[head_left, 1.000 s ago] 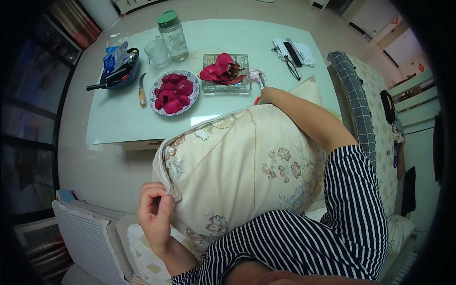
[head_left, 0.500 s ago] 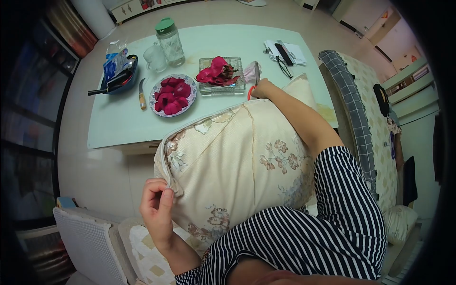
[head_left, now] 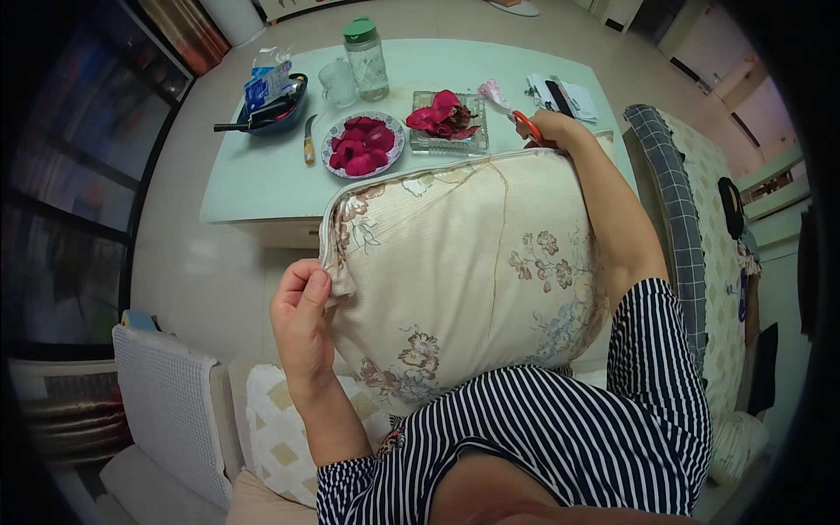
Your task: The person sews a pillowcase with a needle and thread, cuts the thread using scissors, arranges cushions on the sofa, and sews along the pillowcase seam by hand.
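A cream cushion (head_left: 437, 254) with a floral print and piped edge lies across my lap and leans against the table's front edge. My left hand (head_left: 302, 302) is closed, pinching the cushion's left edge between thumb and fingers. At the far side of the cushion, over the table, my right hand (head_left: 551, 129) is closed around orange-handled scissors (head_left: 528, 125). Their tips are hard to make out near a small crumpled pink thing (head_left: 493, 92). A loose yellowish thread or seam line (head_left: 503, 210) runs down the cushion's face.
On the pale table (head_left: 254, 188) are a plate (head_left: 395, 162) of dark red petals, a glass tray (head_left: 477, 142) with red petals, a curved knife (head_left: 309, 144), a mug (head_left: 338, 83), a green-lidded jar (head_left: 367, 66), a blue bowl (head_left: 289, 121) and papers (head_left: 577, 101).
The view has shifted, so the table's things appear farther right and higher. My right hand has turned the scissors, showing more of the orange handles. My left hand keeps its pinch.
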{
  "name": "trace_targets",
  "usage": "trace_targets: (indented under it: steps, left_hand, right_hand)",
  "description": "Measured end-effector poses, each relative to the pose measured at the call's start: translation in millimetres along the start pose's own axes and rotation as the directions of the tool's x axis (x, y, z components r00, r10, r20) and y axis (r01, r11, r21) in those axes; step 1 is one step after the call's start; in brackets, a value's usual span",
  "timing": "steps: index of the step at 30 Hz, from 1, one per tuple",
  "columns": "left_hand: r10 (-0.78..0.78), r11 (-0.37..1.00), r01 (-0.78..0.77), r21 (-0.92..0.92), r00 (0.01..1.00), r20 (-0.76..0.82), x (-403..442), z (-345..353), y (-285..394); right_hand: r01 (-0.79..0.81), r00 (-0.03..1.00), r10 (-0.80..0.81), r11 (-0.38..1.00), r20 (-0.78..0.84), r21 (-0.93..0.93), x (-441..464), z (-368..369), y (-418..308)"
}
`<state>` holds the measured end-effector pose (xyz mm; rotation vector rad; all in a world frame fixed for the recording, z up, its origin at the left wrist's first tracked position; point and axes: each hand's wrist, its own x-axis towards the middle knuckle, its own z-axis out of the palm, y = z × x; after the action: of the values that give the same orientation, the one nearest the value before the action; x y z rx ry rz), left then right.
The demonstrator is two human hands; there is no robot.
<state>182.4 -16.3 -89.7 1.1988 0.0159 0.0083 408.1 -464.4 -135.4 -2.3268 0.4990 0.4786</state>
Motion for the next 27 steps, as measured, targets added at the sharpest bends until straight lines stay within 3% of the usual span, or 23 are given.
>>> trace_targets:
  steps: [5,7,9,11,13,15,17,19,22,27]
  left_hand:
    - [-0.012,1.000,0.012,0.001,0.999,0.038,1.9,-0.4,1.9]
    - [-0.011,1.000,0.012,-0.021,1.000,0.029,0.9,3.9,3.3]
    - [-0.003,0.999,0.002,-0.037,1.000,-0.002,-1.9,8.9,4.2]
    - [-0.058,0.989,0.055,-0.138,0.998,-0.015,-3.6,8.7,6.1]
    - [-0.051,0.983,0.049,-0.177,0.999,-0.007,-2.1,3.9,6.9]
    - [-0.070,0.966,0.059,-0.251,0.997,-0.037,-1.8,9.7,8.2]
    - [-0.068,0.970,0.051,-0.237,0.996,-0.066,-1.5,12.3,8.6]
    - [-0.063,0.973,0.045,-0.225,0.995,-0.075,-3.5,18.5,13.5]
    - [-0.062,0.972,0.045,-0.232,0.996,-0.066,-6.3,19.5,13.8]
    - [-0.032,0.962,0.007,-0.273,0.996,-0.087,-9.4,22.8,12.6]
  right_hand:
    - [0.033,0.996,-0.025,0.996,0.090,-0.085,-12.8,-15.4,-6.3]
    - [0.184,0.983,-0.185,0.956,-0.016,0.228,-30.3,-12.7,-12.4]
    - [0.350,0.931,-0.245,0.808,-0.270,0.474,-66.5,-6.3,-33.8]
    - [0.528,0.833,-0.524,0.660,-0.177,0.534,-117.3,-12.3,-48.1]
    - [0.522,0.816,-0.577,0.714,-0.030,0.466,-183.3,-6.5,-67.6]
    - [0.574,0.819,-0.535,0.759,-0.208,0.307,-243.4,32.5,-75.4]
    - [0.810,0.587,-0.796,0.580,-0.149,0.093,-261.0,67.3,-54.0]
    - [0.880,0.463,-0.883,0.468,0.074,0.082,-286.8,81.2,-53.6]
    - [0.923,0.383,-0.923,0.380,0.044,-0.051,-295.8,111.6,-54.5]
    - [0.901,0.400,-0.916,0.397,-0.018,-0.176,-291.2,132.2,-55.7]
